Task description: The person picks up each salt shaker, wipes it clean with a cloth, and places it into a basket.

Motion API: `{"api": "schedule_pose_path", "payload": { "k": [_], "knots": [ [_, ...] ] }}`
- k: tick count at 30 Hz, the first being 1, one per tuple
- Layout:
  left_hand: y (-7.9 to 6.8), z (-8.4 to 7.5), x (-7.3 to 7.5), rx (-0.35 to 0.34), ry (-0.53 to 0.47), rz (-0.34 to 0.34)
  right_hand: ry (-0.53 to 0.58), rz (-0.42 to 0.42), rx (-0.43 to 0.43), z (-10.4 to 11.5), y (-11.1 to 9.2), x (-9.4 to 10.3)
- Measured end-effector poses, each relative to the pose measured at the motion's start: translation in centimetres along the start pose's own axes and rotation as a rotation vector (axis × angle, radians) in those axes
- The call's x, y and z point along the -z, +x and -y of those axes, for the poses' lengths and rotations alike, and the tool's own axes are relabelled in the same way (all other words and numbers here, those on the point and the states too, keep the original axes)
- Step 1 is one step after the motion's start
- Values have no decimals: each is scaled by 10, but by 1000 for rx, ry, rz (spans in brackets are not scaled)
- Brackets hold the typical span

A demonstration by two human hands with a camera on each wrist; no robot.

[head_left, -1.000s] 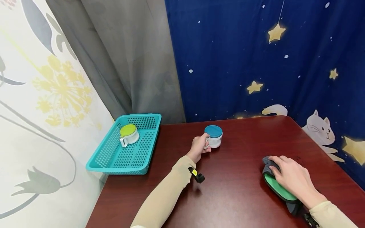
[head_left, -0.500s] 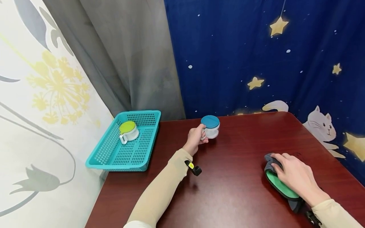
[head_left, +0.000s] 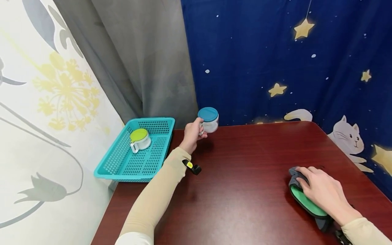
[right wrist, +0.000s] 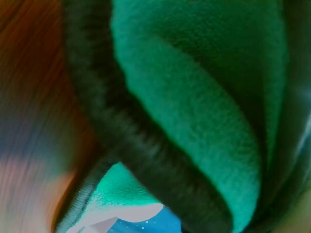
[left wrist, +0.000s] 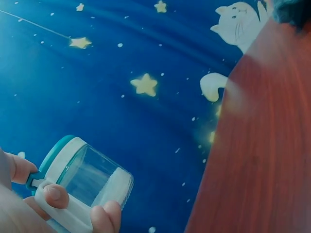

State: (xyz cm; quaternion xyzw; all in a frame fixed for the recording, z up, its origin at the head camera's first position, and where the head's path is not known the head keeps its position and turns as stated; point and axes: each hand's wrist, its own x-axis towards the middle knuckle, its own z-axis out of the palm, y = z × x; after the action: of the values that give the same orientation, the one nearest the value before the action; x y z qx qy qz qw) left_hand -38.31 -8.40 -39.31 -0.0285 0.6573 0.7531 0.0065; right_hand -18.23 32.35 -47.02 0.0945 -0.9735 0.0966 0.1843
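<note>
My left hand [head_left: 192, 135] grips the white handle of a clear seasoning jar [head_left: 210, 124] with a blue lid, lifted above the table's back edge. In the left wrist view the jar [left wrist: 97, 174] is tilted, with white contents gathered toward its bottom and my fingers curled round the handle. A second jar [head_left: 141, 140], with a yellow-green lid and white handle, sits in the turquoise basket [head_left: 104, 177]. On the right side of the table, my right hand [head_left: 325, 190] holds a folded green and dark grey cloth [head_left: 309, 203]; the cloth [right wrist: 194, 107] fills most of the right wrist view.
A dark red wooden table [head_left: 245, 190] spans the front. The basket stands at its left end, beside a patterned white wall [head_left: 46, 143]. Grey curtain [head_left: 147, 64] and blue starry curtain [head_left: 245, 61] hang behind the table's back edge.
My left hand has lifted the blue-lidded jar off the table and moved it left toward the basket. My right hand stays on the cloth, nearly still.
</note>
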Motion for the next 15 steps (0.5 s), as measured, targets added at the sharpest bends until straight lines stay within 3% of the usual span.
{"api": "schedule_pose_path", "payload": {
  "k": [8, 15],
  "knots": [
    [2, -25, 28, -11, 7, -29, -11, -18, 6, -2, -3, 1],
    [9, -46, 64, -16, -18, -45, -18, -6, 5, -2, -6, 2]
  ]
}}
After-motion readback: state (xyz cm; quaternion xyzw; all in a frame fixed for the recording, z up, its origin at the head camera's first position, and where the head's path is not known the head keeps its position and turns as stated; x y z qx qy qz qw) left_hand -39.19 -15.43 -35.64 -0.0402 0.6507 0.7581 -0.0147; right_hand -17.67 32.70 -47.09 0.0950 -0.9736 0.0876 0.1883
